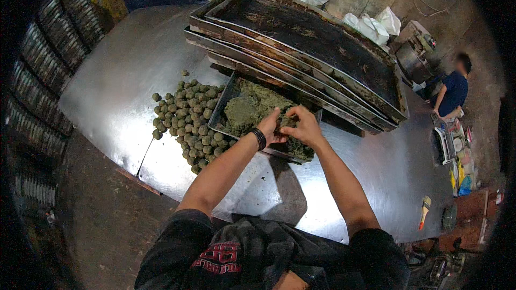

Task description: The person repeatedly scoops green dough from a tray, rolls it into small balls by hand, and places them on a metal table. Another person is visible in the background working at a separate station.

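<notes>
My left hand (270,129), with a dark band at its wrist, and my right hand (304,127) meet over a metal pan (216,114) of crumbly green-brown paste (263,96). Their curled fingers close around a small lump of the paste (285,121), partly hidden by them. A larger rounded mound of paste (240,114) sits in the pan's left part. To the left of the pan, many rolled paste balls (188,108) lie heaped on the metal table (123,91), and a single flattened piece (185,73) lies apart behind them.
Large, dark-stained baking trays (306,35) are stacked just behind the pan. A brush (424,212) lies on the table's right side. Beyond the table at right, a person in dark clothes (454,91) is near a machine (414,59); white bags (371,27) stand behind the trays.
</notes>
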The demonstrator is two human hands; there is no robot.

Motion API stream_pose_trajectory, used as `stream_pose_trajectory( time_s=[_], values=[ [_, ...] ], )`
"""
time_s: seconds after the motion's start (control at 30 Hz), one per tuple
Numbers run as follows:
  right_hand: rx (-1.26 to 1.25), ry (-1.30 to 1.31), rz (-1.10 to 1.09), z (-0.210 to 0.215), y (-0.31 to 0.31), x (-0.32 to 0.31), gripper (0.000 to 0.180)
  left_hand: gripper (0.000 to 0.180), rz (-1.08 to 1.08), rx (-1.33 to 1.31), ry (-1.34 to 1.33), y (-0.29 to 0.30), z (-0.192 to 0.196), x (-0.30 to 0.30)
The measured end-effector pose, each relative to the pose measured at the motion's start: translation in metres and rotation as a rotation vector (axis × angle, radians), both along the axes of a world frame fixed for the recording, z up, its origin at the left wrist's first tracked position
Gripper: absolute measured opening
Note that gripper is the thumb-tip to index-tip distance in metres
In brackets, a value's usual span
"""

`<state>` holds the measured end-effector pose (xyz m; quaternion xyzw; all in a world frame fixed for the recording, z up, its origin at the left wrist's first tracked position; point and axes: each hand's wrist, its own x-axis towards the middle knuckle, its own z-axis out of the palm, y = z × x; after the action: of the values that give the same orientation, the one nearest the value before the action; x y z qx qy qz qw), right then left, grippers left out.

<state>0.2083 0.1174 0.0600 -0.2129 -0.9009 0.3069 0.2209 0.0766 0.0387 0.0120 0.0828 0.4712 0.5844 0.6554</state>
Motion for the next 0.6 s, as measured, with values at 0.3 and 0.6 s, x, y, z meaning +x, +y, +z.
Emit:
stream_pose_trajectory(
  time_s=[0.3, 0.6],
  values=[
    [-0.054, 0.049, -0.185, 0.004, -0.043, -0.023, 0.044, 0.049, 0.147, 0.158, 0.624, 0.005, -0.011, -0.02],
    [-0.03, 0.099, -0.305, -0.025, -0.064, -0.064, 0.033, 0.049, -0.027, 0.2, 1.21, -0.016, -0.015, -0.06]
  ],
)
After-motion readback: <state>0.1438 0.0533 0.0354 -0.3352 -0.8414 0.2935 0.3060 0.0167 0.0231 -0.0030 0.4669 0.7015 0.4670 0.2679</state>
